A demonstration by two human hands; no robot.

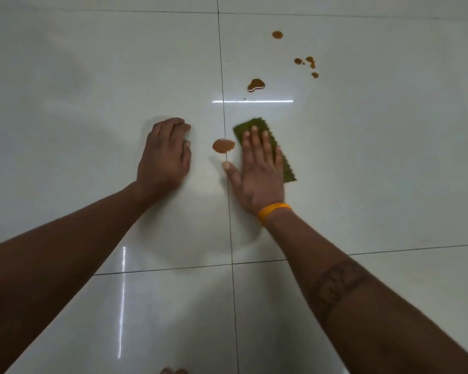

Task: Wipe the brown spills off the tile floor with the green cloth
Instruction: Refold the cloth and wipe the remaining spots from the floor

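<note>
A folded green cloth (256, 123) lies on the white tile floor (376, 163), just right of a grout line. My right hand (257, 174), with a yellow band on its wrist, presses flat on the cloth with the fingers spread. A brown puddle (223, 145) sits on the grout line, touching the cloth's left edge and close to my right thumb. My left hand (164, 155) rests on the floor to the left of that puddle, fingers curled, holding nothing. Farther away on the right tile are a larger brown spill (256, 85), a single drop (277, 34) and a cluster of small drops (310, 62).
Dark grout lines (229, 211) cross the glossy tiles, which show bright light reflections (251, 101). Toes (173, 371) show at the bottom edge.
</note>
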